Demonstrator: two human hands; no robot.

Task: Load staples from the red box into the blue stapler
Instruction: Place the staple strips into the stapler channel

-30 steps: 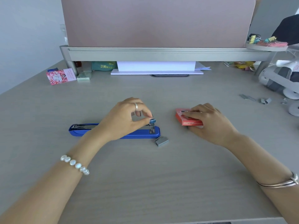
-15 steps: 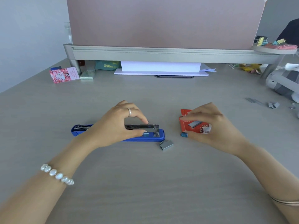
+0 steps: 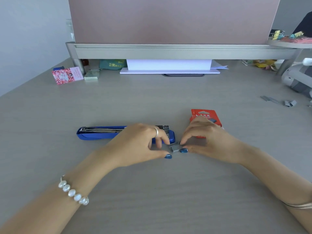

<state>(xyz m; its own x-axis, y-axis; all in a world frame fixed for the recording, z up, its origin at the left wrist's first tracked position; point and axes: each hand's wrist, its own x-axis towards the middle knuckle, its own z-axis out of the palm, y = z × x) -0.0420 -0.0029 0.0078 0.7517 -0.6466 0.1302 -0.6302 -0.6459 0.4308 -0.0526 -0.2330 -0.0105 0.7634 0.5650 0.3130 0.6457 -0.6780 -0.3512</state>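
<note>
The blue stapler [image 3: 101,135] lies open on the desk, its metal magazine facing up. A small grey staple block [image 3: 174,147] rests on the desk just in front of the stapler's right end. My right hand [image 3: 207,141] pinches the block's right side between thumb and forefinger. My left hand [image 3: 140,146] hovers over the stapler's right half, fingers spread, with its forefinger tip at the block's left edge. The red staple box [image 3: 203,114] lies flat behind my right hand, partly hidden by it.
Loose staple strips [image 3: 278,102] lie at the far right near a grey device [image 3: 297,80]. At the back, a pink card [image 3: 67,75] and a white paper stack [image 3: 168,66] sit under the divider shelf [image 3: 168,51].
My right hand let go of the red box, which now lies flat, and moved left onto the staple block. My left hand slid off the stapler's magazine toward the block.
</note>
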